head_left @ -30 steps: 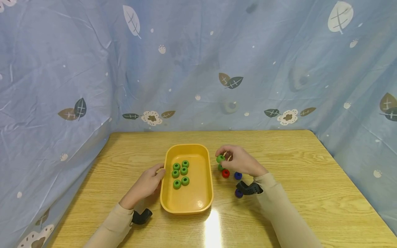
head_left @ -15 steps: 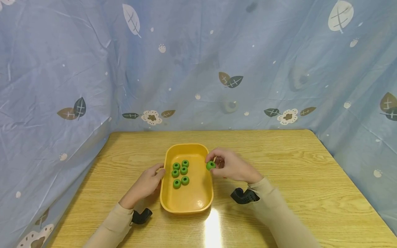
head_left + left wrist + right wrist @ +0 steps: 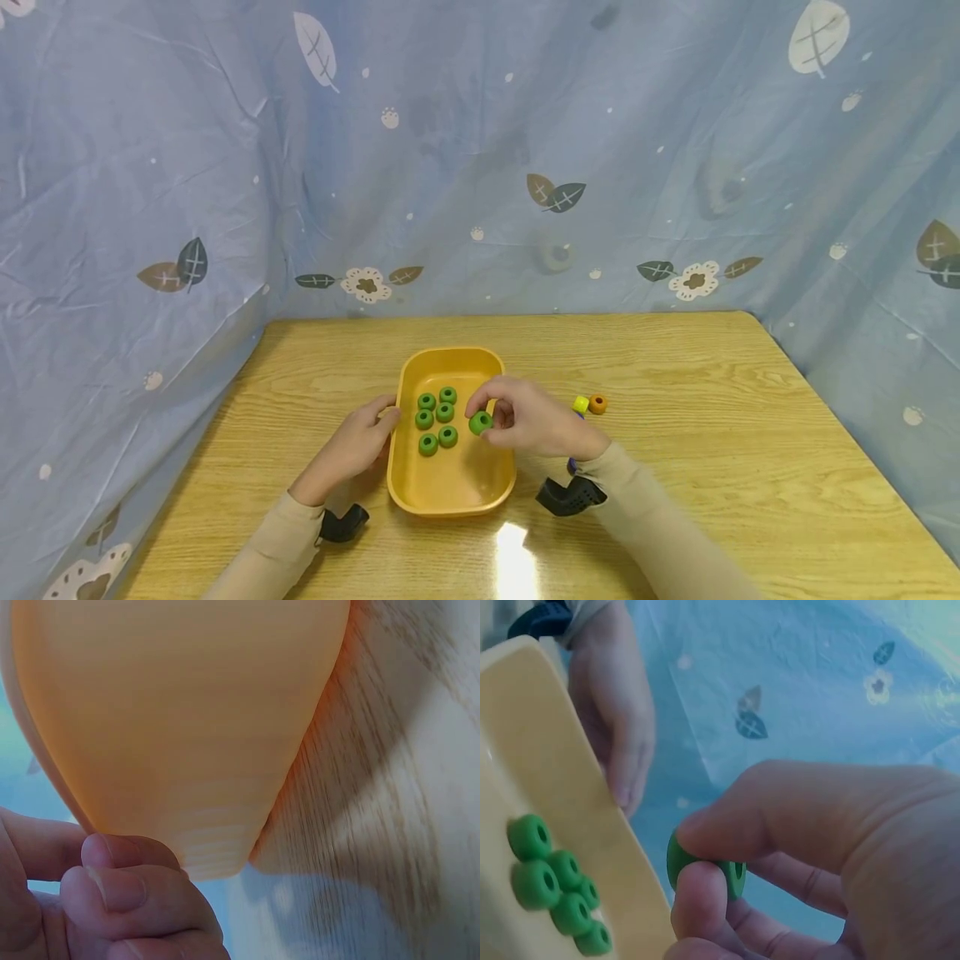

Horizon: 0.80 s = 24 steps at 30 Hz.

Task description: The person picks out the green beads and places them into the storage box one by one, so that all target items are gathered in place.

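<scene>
My right hand (image 3: 531, 423) pinches a green bead (image 3: 480, 423) with a wide hole between thumb and fingers, over the right part of a yellow tray (image 3: 457, 485). The right wrist view shows this bead close up, partly covered by the fingertips. Several more green beads (image 3: 446, 412) lie in the tray's left half, some close together. At the tray's left side, my left hand (image 3: 360, 446) grips the rim. The left wrist view has its curled fingers (image 3: 135, 892) against the tray's outer wall (image 3: 180, 735).
To the right of the tray, a yellow bead (image 3: 581, 404) and an orange bead (image 3: 597, 404) lie on the wooden table (image 3: 712, 400). Blue beads (image 3: 572, 466) are partly hidden by the right arm. A patterned blue cloth (image 3: 465, 167) hangs behind the table.
My right hand has carried the green bead leftward from the loose beads, across the tray's right rim and over its inside. The left hand stays at the tray's rim.
</scene>
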Motion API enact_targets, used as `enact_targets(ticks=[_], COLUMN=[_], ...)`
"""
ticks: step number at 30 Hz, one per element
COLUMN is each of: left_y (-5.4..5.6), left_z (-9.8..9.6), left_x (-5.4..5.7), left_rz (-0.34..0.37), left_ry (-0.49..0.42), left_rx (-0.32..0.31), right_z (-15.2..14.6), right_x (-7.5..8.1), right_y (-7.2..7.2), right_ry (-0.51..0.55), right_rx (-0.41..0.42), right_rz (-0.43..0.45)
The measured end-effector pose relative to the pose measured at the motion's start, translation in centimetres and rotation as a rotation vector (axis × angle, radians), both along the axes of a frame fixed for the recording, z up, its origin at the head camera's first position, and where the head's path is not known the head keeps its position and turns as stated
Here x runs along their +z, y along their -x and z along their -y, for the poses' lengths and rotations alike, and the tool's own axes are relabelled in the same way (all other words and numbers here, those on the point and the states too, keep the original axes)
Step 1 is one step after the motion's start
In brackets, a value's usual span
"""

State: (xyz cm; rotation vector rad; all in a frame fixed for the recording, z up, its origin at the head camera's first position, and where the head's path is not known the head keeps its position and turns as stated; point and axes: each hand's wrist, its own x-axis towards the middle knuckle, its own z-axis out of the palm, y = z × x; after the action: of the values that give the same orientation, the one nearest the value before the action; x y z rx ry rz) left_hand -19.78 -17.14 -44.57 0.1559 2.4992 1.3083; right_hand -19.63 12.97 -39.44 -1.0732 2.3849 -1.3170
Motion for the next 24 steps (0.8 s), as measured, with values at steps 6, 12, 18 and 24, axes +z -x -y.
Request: enact_targets(ticks=[6,12,18,24], left_y=[-0.1,0.0,0.0,0.0], left_z=[-0.1,-0.2,0.0,0.1], left_x=[-0.1,-0.1,-0.1,0.0], left_rz=[0.005,0.004,0.002,-0.006], left_ry=[-0.008,-0.006,-0.003,0.004], left_rx=[0.006,-0.002,-0.001,-0.003], right_z=[1.7,3.7,5.9,7.6], right_x=[0.1,0.2,-0.8,-1.5], right_y=[0.2,0.7,1.4,1.6], right_ry=[-0.069,-0.168,-0.293,-0.407], right_rx=[0.029,0.058,0.088,0.122], right_rz=[-0.001,0.049,0.049,0.041])
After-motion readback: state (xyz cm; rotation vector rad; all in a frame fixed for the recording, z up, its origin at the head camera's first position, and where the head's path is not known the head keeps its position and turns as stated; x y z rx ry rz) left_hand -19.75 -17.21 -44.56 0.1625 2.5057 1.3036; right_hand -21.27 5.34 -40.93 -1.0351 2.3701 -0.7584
